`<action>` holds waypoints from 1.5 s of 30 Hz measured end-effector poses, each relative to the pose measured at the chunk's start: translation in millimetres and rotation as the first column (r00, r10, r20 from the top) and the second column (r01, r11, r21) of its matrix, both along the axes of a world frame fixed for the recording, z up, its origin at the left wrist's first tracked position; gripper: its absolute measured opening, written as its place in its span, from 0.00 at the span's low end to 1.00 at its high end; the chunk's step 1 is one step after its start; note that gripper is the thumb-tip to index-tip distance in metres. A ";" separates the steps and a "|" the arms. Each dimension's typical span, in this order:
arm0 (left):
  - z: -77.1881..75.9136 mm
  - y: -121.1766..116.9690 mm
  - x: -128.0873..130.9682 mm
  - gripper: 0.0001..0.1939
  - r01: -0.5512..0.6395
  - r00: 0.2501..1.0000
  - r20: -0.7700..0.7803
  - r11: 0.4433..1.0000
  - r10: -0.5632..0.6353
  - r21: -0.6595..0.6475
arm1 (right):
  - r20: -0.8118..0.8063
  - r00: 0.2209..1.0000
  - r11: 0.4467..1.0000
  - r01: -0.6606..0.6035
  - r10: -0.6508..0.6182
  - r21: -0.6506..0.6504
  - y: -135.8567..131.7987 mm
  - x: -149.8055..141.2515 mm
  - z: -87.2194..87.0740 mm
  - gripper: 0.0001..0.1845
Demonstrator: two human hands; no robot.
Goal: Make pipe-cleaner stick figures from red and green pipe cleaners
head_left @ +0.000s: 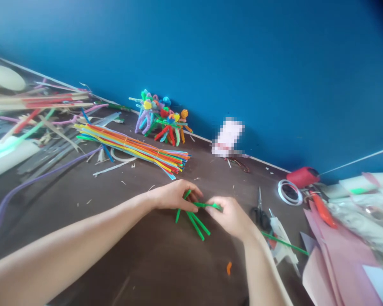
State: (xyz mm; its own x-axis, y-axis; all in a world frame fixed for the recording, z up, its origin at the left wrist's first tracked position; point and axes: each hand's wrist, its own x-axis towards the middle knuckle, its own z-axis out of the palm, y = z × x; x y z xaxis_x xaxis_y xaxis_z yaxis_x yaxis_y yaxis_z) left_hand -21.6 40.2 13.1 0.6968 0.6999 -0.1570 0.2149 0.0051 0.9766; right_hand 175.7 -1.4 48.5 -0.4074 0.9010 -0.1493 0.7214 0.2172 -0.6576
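Note:
Between my hands, over the dark table, is a piece made of green pipe cleaners (198, 226). My left hand (175, 195) pinches it at the middle, where several green ends stick out below and above the fingers. My right hand (225, 212) closes on a green strand at the right side of the piece; a short stretch of it shows between the two hands. The exact joint lies hidden behind my left fingers. Beyond my hands lies a banded bundle of colourful pipe cleaners (137, 146).
Small pipe-cleaner figures (162, 117) stand against the blue wall (210, 55). On the right lie scissors (260, 210), a white glue gun (282, 242), a tape roll (290, 192) and pink sheets (335, 255). Loose strips and sticks (51, 102) clutter the left. An orange scrap (229, 268) lies near the front.

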 end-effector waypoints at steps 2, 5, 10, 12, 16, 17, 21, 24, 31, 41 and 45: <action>-1.7 -0.1 1.6 0.16 -0.009 0.996 -0.091 0.994 0.019 0.105 | 0.015 1.000 1.000 0.005 -0.005 0.029 -0.7 -2.4 0.6 0.10; -2.7 0.0 2.0 0.14 0.003 0.994 -0.113 0.995 0.008 0.104 | 0.027 1.000 0.997 0.013 -0.015 0.079 -2.4 -5.1 0.9 0.10; -2.5 2.4 -0.9 0.18 -0.003 0.999 0.043 0.999 0.004 -0.034 | -0.037 0.997 0.991 0.071 -0.067 0.114 -2.6 -5.8 -0.3 0.10; -2.5 3.9 -1.9 0.25 -0.040 0.982 0.180 0.992 0.061 -0.118 | -0.083 0.994 0.991 0.083 -0.075 0.101 -1.4 -5.4 -1.1 0.10; 0.4 1.8 -0.7 0.25 -0.465 0.813 0.384 0.885 0.438 -0.022 | -0.075 0.987 0.984 0.147 -0.140 0.096 1.8 -5.5 -5.2 0.09; 2.0 -0.4 0.2 0.21 -0.567 0.776 0.404 0.816 0.485 0.109 | -0.059 0.987 0.983 0.154 -0.149 0.100 2.6 -5.9 -6.6 0.09; 6.7 -11.6 5.5 0.09 -0.338 0.941 0.236 0.706 0.242 0.623 | -0.053 0.991 0.986 0.127 -0.122 0.108 4.2 -8.1 -11.3 0.09; 4.0 -16.5 9.5 0.10 -0.208 0.968 0.057 0.661 0.243 0.721 | -0.114 0.986 0.984 0.135 -0.122 0.119 4.0 -10.1 -11.3 0.09; -3.6 -13.1 10.8 0.09 -0.237 0.952 0.014 0.712 0.305 0.661 | -0.224 0.960 0.977 0.191 -0.166 0.095 1.6 -12.3 -9.7 0.07; -6.2 -12.9 8.5 0.09 -0.185 0.980 0.061 0.748 0.191 0.638 | -0.426 0.858 0.954 0.295 -0.288 -0.050 7.2 2.1 -16.8 0.09; -5.1 -13.4 8.7 0.08 -0.170 0.983 0.046 0.768 0.180 0.617 | -0.315 0.940 0.990 0.112 -0.133 -0.085 8.1 1.4 -16.7 0.03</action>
State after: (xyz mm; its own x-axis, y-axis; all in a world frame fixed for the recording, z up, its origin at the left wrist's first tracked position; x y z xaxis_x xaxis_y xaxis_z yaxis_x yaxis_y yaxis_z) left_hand -12.9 26.8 7.9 0.5540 0.7595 0.3410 0.2839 -0.5574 0.7802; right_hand 177.1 6.7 31.8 -0.3301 0.9397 -0.0891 0.4896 0.0897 -0.8673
